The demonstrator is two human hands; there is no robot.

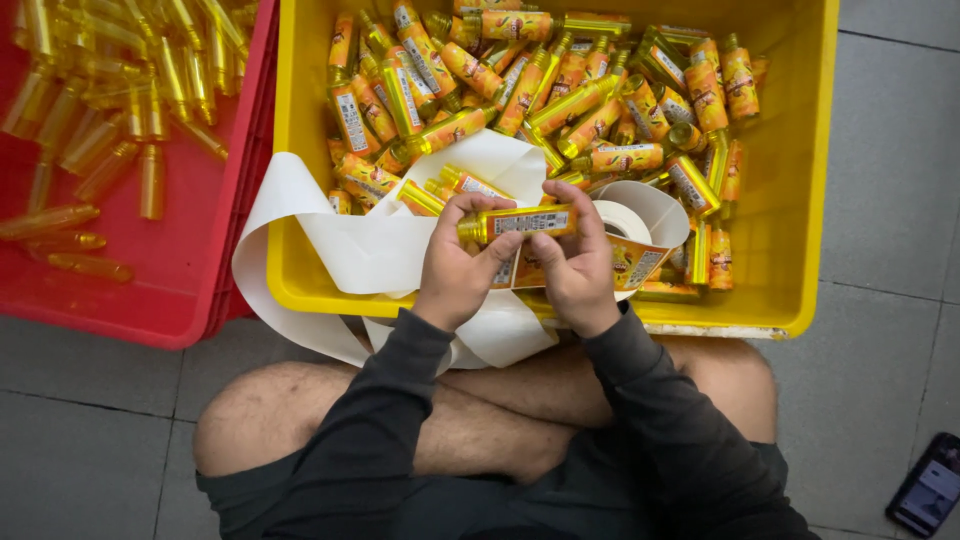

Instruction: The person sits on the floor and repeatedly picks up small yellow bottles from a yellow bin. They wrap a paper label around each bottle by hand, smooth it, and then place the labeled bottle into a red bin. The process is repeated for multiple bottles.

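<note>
- Left hand (456,262) curled around the capped end of a small labelled yellow bottle (518,222), thumb laid along its underside, fingers wrapped over the top.
- Right hand (574,258) closed on the other end of the same bottle, fingers arched over it, thumb pressing up from below — both hands gripping, neither spread.
- Bottle held level between the two hands, lying sideways, just above the near wall of a yellow plastic crate (800,200).
- Strip of printed labels (634,262) just under the right hand, running to a roll of label tape (628,215) beside the right fingers.
- Long white backing paper (330,230) trailing from under the hands, draped over the crate's near wall to the left of the left hand and looping down toward the lap.
- Heap of labelled yellow bottles (520,90) beyond the hands, filling the far part of the crate, lying every which way.
- Red plastic crate (200,280) well to the left of the left hand, touching the yellow one — unlabelled clear-yellow bottles (110,90) scattered inside.
- Dark long sleeves (650,390) down to both wrists; bare crossed legs (480,410) below the hands, on a grey tiled floor (880,380).
- Phone (928,485) on the floor, well to the right of the right hand.
</note>
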